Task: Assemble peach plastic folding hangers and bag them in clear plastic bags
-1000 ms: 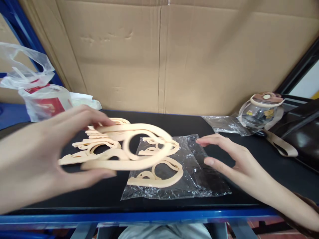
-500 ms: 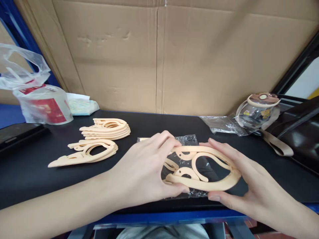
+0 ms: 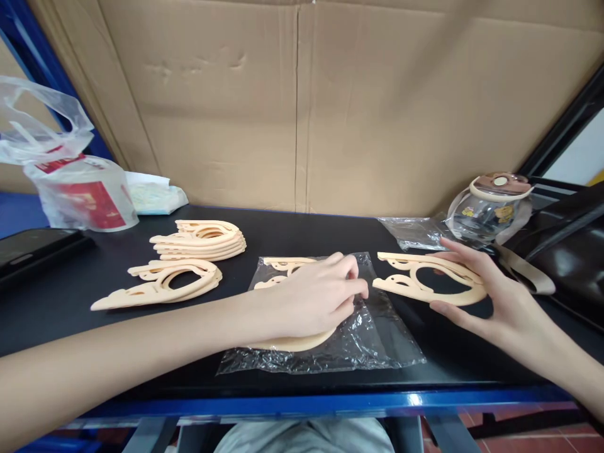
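My right hand [image 3: 495, 296] holds a cream folding clothes hanger [image 3: 453, 299] by its rounded end, thumb in front and fingers behind. Its folded arms point left, just above or on the table. My left hand [image 3: 325, 292] is over a clear plastic bag [image 3: 377, 343], its fingers curled down onto the film. More cream hanger parts [image 3: 292, 344] show at the bag, partly covered by that hand; whether they are inside it or underneath is hard to see. To the left lie a stack of folded hangers [image 3: 207, 245] and a smaller pile of hangers [image 3: 179, 283].
A phone-like black object [image 3: 38, 251] and a plastic carrier bag [image 3: 85, 195] with a container stand at the left, beside a tissue pack [image 3: 158, 198]. At the right are a clear bottle [image 3: 491, 211], crumpled film [image 3: 415, 233] and a dark bag [image 3: 566, 251]. Cardboard [image 3: 377, 113] backs the table.
My right hand has moved the hanger right and away from the plastic bag. My left hand has let go of the hanger and come down on the bag, now more visible.
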Demonstrator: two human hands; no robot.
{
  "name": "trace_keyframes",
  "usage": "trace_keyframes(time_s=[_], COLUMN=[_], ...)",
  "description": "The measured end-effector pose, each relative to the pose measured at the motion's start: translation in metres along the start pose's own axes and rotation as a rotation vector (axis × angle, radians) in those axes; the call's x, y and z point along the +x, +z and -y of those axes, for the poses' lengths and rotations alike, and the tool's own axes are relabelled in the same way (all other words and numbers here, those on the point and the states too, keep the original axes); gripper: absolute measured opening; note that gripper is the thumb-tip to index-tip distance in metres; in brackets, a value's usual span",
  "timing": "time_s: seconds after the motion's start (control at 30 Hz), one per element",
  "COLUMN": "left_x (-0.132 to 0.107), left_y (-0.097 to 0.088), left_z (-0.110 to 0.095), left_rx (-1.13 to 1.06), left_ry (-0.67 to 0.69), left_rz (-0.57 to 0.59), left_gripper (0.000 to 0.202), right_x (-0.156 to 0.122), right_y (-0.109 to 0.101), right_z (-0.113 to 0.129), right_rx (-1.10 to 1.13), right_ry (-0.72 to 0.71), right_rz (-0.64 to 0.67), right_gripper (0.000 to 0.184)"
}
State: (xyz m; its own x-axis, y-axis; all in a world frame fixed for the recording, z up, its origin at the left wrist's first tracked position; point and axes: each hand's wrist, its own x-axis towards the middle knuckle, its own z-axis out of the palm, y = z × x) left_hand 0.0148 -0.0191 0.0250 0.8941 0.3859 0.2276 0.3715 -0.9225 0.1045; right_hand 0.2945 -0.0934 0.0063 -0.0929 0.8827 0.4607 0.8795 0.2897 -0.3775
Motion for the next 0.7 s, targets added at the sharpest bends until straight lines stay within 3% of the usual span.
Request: trace_keyframes(time_s=[0.2, 0.33, 0.47, 0.6, 0.7], left_x=[0.011, 0.015, 0.019, 0.024, 0.019], left_y=[-0.007, -0.024, -0.036, -0.034, -0.031], left_z=[0.001, 0.004, 0.007, 0.008, 0.006], left_rx=[0.103, 0.02, -0.033, -0.078, -0.139], left_ry=[0.132, 0.097, 0.07, 0.068, 0.059], left_rz=[0.04, 0.058, 0.077, 0.095, 0.083], left_gripper=[0.023, 0.022, 0.021, 0.022, 0.022], right_x=[0.003, 0.01, 0.026, 0.043, 0.05], right_y=[0.009, 0.012, 0.02, 0.037, 0.049], right_z=[0.004, 0.013, 0.029, 0.046, 0.05], right_rx=[-0.111, -0.113, -0.012, 0.161, 0.281], right_ry=[-0.127, -0.197, -0.212, -0.217, -0.183], right_rz=[0.049, 0.08, 0.203, 0.301, 0.315], right_gripper=[0.067, 0.064, 0.057, 0.048, 0.056])
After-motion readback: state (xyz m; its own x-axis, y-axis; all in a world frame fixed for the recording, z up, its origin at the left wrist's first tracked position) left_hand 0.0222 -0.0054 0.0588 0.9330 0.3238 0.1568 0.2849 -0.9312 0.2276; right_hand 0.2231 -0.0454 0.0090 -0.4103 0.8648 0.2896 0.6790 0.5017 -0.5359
